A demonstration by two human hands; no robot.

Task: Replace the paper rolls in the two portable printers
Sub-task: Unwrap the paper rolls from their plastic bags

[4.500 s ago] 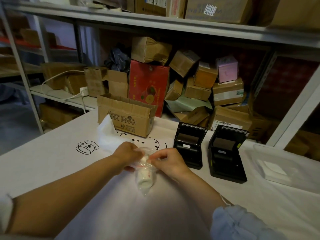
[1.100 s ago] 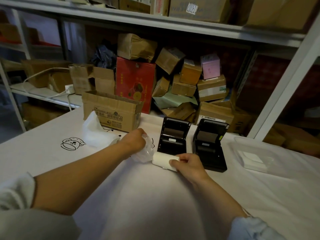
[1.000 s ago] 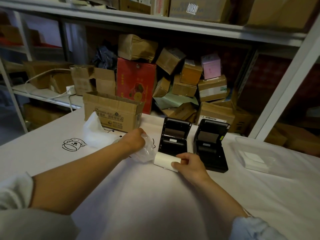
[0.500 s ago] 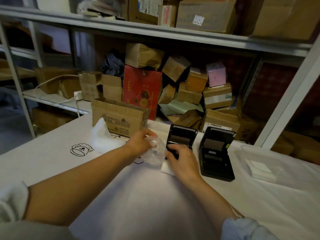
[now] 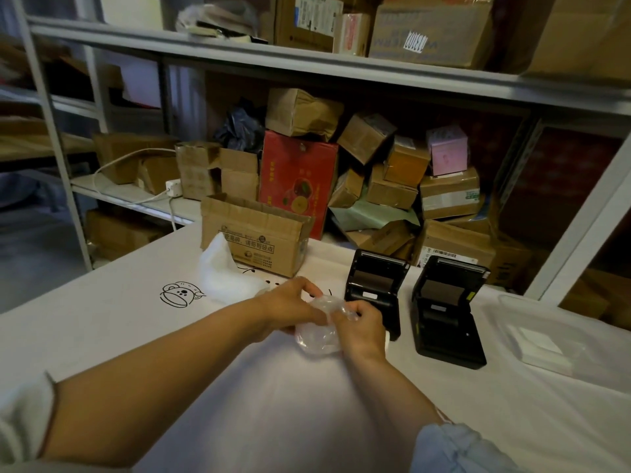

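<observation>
Both hands meet over the white cloth-covered table [image 5: 102, 322], just in front of the left black portable printer [image 5: 374, 291], which stands with its lid up. The left hand [image 5: 290, 310] and the right hand [image 5: 362, 327] each pinch the crumpled clear plastic bag [image 5: 316, 332] with curled fingers, the bag bunched between them and resting on the cloth. A sliver of white paper roll [image 5: 387, 339] shows past the right wrist, at the near corner of that printer; most of it is hidden by the hand.

The right black portable printer [image 5: 447, 315], also open, stands just to the right of the left printer, apart from both hands. Behind and to the left of the left printer sits an open brown cardboard box with printed lettering [image 5: 254, 238], with a heap of white translucent plastic wrapping [image 5: 225, 271] against its front. Further left of that lies a black cartoon drawing on the cloth [image 5: 181, 293]. Well to the right of the printers is a clear plastic tray holding a white pad [image 5: 546, 339]. Behind the table, grey metal shelving [image 5: 307, 63] is piled with cardboard parcels, a red carton [image 5: 297, 179] and a small pink box [image 5: 445, 150].
</observation>
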